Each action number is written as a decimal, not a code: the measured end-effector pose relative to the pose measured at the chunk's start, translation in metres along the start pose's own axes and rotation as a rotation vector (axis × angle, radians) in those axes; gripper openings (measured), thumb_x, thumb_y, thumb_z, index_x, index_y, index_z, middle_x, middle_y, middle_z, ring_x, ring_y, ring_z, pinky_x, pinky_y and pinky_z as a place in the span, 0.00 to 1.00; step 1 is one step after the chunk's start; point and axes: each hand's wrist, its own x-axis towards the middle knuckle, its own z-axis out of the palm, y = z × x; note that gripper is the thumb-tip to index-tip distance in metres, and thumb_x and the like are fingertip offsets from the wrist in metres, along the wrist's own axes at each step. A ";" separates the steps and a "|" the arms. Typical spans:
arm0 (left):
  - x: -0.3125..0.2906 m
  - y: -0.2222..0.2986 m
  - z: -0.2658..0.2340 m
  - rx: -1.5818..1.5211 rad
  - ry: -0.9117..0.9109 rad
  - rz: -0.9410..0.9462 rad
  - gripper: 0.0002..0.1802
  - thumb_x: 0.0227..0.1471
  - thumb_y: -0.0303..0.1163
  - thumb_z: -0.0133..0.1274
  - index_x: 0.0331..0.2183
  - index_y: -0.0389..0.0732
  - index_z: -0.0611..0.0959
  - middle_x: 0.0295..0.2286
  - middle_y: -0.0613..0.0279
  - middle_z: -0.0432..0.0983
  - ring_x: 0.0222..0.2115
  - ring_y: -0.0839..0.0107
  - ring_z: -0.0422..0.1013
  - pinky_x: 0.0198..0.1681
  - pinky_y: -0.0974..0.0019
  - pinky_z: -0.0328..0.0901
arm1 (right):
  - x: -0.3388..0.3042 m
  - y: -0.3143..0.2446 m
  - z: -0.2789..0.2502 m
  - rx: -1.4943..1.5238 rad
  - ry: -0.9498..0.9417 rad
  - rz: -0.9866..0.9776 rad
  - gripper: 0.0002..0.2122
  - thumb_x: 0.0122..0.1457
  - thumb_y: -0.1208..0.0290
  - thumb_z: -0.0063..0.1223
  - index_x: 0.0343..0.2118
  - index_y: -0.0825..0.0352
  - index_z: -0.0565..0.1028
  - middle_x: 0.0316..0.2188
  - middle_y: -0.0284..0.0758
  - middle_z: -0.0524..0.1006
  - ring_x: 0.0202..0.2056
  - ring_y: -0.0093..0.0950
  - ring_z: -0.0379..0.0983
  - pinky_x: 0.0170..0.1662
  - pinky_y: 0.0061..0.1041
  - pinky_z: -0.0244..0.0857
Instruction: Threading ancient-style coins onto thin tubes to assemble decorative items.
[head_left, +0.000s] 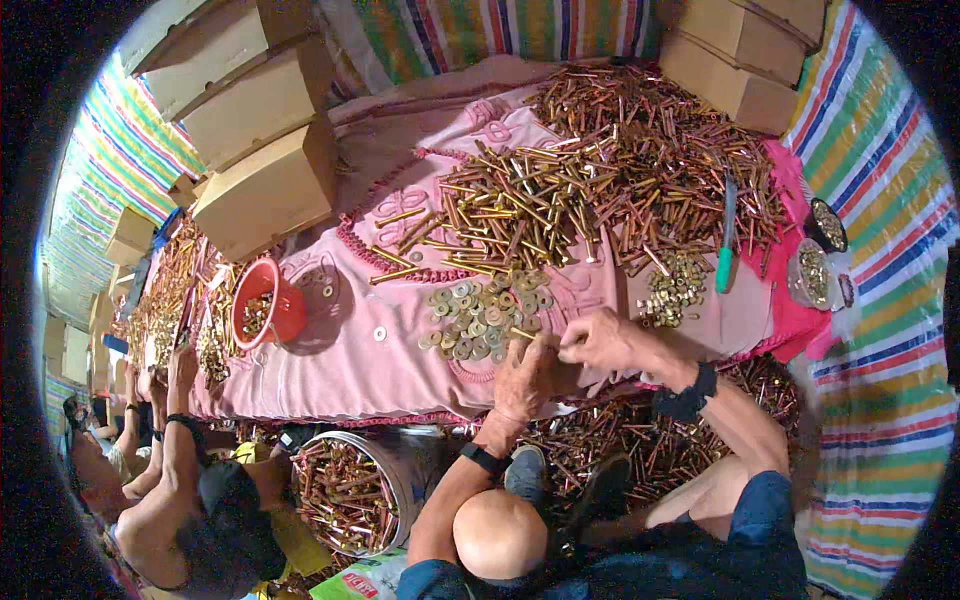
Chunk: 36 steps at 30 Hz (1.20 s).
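My left hand (525, 378) is closed at the table's near edge, just below a pile of flat washers (485, 315). A short brass-coloured end of a bolt (521, 333) pokes out from its fingers. Close beside it on the right, my right hand (610, 345) has its fingertips pinched together; whatever lies between them is hidden. To the upper right of that hand sits a small heap of brass-coloured nuts (680, 290). Long brass-coloured bolts (520, 205) lie in a large heap beyond both hands.
On the pink cloth (390, 360) stands a red bucket (290, 305). A green-handled knife (724, 265) rests at right, near small containers (812, 275). Cardboard boxes (265, 190) are stacked at back left. Below the table are a bolt-filled white bucket (405, 480) and loose bolts. Another person (165, 510) works at left.
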 end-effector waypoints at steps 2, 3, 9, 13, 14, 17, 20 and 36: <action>0.004 0.001 0.005 -0.041 -0.015 0.039 0.36 0.35 0.27 0.66 0.51 0.42 0.76 0.37 0.51 0.74 0.36 0.49 0.71 0.38 0.57 0.69 | -0.003 -0.007 -0.005 0.091 -0.142 0.017 0.12 0.55 0.64 0.61 0.33 0.71 0.82 0.26 0.40 0.83 0.26 0.26 0.79 0.32 0.28 0.72; 0.007 0.005 0.003 -0.025 0.059 0.024 0.23 0.45 0.22 0.59 0.46 0.47 0.78 0.31 0.59 0.71 0.32 0.57 0.72 0.30 0.57 0.70 | 0.001 -0.009 -0.006 0.122 -0.074 0.084 0.12 0.55 0.65 0.61 0.34 0.71 0.81 0.29 0.42 0.83 0.29 0.28 0.79 0.35 0.30 0.72; 0.005 0.001 0.005 0.011 0.133 0.066 0.21 0.47 0.21 0.57 0.45 0.45 0.79 0.37 0.53 0.73 0.33 0.53 0.74 0.30 0.55 0.71 | 0.041 0.007 0.014 -0.248 0.440 -0.120 0.10 0.57 0.70 0.57 0.38 0.71 0.78 0.51 0.54 0.74 0.54 0.46 0.70 0.54 0.43 0.66; 0.010 0.009 0.002 0.016 0.134 0.081 0.18 0.49 0.22 0.54 0.45 0.43 0.77 0.42 0.50 0.73 0.37 0.48 0.75 0.33 0.54 0.72 | 0.051 0.025 0.018 -0.176 0.486 -0.150 0.10 0.56 0.71 0.60 0.36 0.73 0.76 0.42 0.52 0.79 0.47 0.45 0.76 0.49 0.41 0.70; 0.013 0.011 0.000 0.024 0.144 0.096 0.18 0.50 0.22 0.54 0.45 0.42 0.77 0.42 0.50 0.73 0.38 0.48 0.74 0.35 0.54 0.71 | 0.048 0.024 0.012 -0.064 0.435 -0.051 0.09 0.56 0.72 0.60 0.35 0.73 0.76 0.38 0.50 0.80 0.43 0.42 0.78 0.46 0.39 0.72; 0.013 0.008 -0.001 -0.045 0.098 0.075 0.15 0.51 0.23 0.53 0.43 0.40 0.76 0.41 0.49 0.74 0.39 0.48 0.74 0.38 0.54 0.71 | 0.033 0.012 -0.006 0.329 0.322 0.185 0.08 0.59 0.72 0.60 0.35 0.72 0.76 0.30 0.39 0.80 0.30 0.28 0.79 0.35 0.30 0.75; -0.001 -0.005 -0.001 -0.081 0.065 0.006 0.14 0.52 0.23 0.52 0.42 0.38 0.74 0.38 0.49 0.74 0.37 0.48 0.73 0.38 0.53 0.69 | 0.017 0.001 0.004 0.711 0.169 0.109 0.06 0.62 0.74 0.57 0.35 0.71 0.76 0.26 0.33 0.79 0.23 0.20 0.77 0.27 0.23 0.76; 0.002 -0.021 0.018 -0.207 0.102 -0.075 0.10 0.54 0.29 0.56 0.39 0.40 0.75 0.30 0.49 0.73 0.30 0.44 0.73 0.30 0.50 0.67 | 0.009 -0.049 0.000 0.402 0.283 0.207 0.07 0.61 0.71 0.57 0.37 0.70 0.78 0.29 0.35 0.79 0.24 0.22 0.77 0.24 0.22 0.73</action>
